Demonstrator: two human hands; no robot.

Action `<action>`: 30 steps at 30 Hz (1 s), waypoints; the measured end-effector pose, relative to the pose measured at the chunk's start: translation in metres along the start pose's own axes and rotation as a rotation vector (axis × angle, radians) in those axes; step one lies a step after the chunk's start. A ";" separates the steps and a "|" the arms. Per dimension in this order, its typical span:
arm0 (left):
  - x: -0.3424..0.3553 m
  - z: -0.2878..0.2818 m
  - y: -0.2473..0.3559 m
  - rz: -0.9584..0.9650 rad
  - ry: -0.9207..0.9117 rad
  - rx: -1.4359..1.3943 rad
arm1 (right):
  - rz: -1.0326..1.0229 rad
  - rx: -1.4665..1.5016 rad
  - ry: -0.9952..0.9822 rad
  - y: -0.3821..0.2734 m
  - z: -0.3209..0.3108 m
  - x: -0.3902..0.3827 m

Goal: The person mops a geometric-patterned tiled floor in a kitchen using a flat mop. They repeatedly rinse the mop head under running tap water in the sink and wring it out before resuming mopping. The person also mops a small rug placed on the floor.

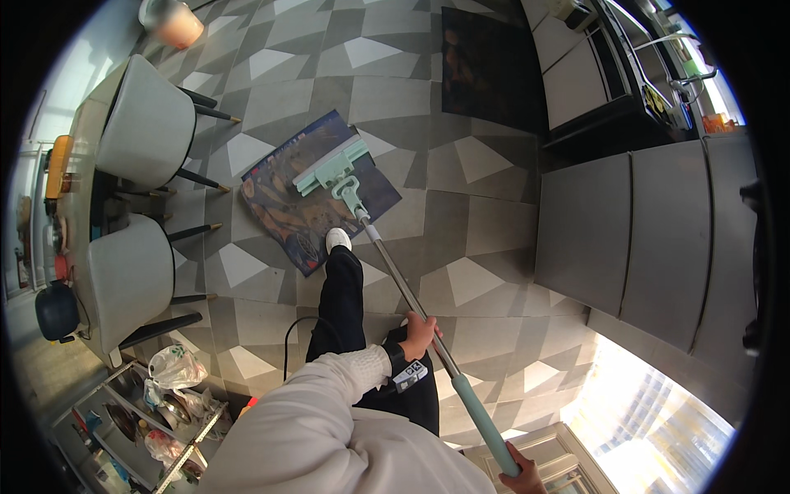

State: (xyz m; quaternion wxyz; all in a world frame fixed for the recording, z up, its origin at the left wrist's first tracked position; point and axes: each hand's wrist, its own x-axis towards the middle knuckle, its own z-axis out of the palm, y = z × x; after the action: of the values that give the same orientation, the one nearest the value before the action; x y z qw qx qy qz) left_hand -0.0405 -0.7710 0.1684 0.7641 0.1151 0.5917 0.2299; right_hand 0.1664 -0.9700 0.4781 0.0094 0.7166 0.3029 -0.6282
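The tiled floor (494,222) spreads through the middle of the frame. On it, left of upper centre, lies the dark printed mat (276,206), askew. The mop (405,288) slants to lower right, its green head (333,170) over the mat. The left hand (420,336) grips the pole; apart, the right hand (525,474) grips the handle's end. Wiping seems underway; how much remains, I cannot tell.

Glossy metal mop pole (403,283), matt plastic grip (483,421).
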 end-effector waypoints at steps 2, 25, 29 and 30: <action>-0.005 0.002 0.003 -0.002 0.023 -0.036 | 0.009 -0.019 0.014 0.003 0.000 -0.004; 0.078 -0.034 0.018 -0.121 0.036 -0.149 | 0.172 0.036 0.023 -0.022 0.014 0.081; 0.086 -0.034 0.021 -0.121 0.087 -0.049 | 0.173 0.127 -0.012 -0.010 0.015 0.107; 0.088 -0.035 0.021 -0.136 0.093 -0.019 | 0.143 0.160 -0.023 -0.006 0.018 0.112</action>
State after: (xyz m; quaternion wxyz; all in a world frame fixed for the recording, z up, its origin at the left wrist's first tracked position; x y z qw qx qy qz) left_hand -0.0614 -0.7132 0.0932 0.7507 0.0567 0.6306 0.1883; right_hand 0.1509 -0.9245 0.3751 0.0006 0.7278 0.1996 -0.6561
